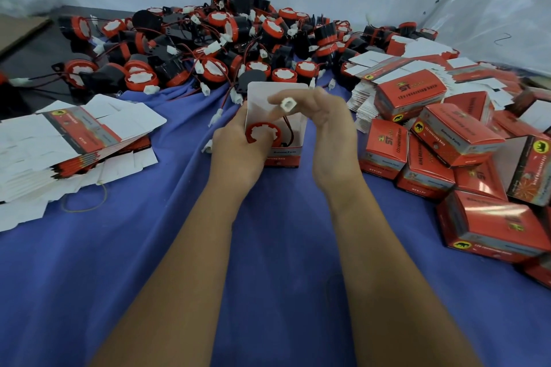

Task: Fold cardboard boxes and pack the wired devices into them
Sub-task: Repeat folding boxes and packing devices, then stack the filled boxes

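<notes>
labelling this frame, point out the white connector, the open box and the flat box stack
white connector (288, 105), head view, its square open end
open box (284, 154), head view, red front panel
flat box stack (71, 140), head view, top sheet

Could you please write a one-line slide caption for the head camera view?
Left hand steadies an open box while right hand tucks the white plug in.

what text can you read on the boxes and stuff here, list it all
"ST": brand mark on the closed red box in the right pile.
"12v reversing horn": same box, blurred, likely reading.
"Genuine Parts": side of another packed box, and the open box in the left hand.
"QTY:1PC": box edge, barely legible.
Flat carton stack: print too blurred.
Devices: no readable text.
</notes>
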The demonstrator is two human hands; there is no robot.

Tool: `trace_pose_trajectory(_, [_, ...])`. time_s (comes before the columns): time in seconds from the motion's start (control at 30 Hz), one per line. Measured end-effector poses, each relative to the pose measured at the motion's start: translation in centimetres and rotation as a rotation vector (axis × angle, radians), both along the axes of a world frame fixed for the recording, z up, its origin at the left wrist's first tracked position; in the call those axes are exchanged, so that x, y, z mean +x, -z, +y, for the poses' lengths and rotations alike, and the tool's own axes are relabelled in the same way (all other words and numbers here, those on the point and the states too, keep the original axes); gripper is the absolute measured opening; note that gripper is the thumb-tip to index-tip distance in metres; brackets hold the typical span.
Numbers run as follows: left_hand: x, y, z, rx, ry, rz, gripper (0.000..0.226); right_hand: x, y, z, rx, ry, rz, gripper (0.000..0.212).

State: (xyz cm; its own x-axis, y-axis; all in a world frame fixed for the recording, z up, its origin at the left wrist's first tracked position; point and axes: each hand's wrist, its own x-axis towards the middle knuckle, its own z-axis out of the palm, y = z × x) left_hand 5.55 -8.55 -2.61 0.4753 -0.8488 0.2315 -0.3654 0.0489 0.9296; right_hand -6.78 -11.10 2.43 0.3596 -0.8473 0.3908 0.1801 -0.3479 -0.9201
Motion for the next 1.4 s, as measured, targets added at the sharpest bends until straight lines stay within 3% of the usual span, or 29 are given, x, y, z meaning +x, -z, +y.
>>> trace_pose_trajectory(0.03, [0.0,0.0,0.0,-0.003,-0.003,-0.005,0.033,0.3,0.2,0.0,0.027,0.055,0.047,0.039])
trace_pose_trajectory(0.17, [-0.1,0.1,0.0,-0.019,0.008,0.007,0.033,0.9,1.1,-0.9,-0.027,0.318,0.195,0.007])
trace_pose_trajectory(0.3, [-0.1,0.0,0.0,-0.031,-0.008,0.012,0.033,0.5,1.7,-1.6,-0.077,0.402,0.255,0.020])
trace_pose_trajectory(0.47, [-0.1,0.0,0.0,-0.012,-0.026,0.018,0.034,-0.2,2.0,-1.6,-0.401,0.498,0.572,0.025])
trace_pose_trajectory(0.93, [-0.1,-0.1,0.2,0.021,-0.035,0.004,0.018,-1.3,2.0,-1.6,-0.340,0.388,0.499,0.012])
trace_pose_trajectory(1.23, [-0.2,-0.1,0.2,0.026,-0.034,0.008,0.027,-0.7,2.7,-2.0,-0.293,0.348,0.428,0.017])
trace_pose_trajectory(1.4, [-0.3,-0.2,0.2,0.034,-0.046,-0.009,0.026,-1.3,2.9,-2.2,-0.428,0.341,0.599,0.014])
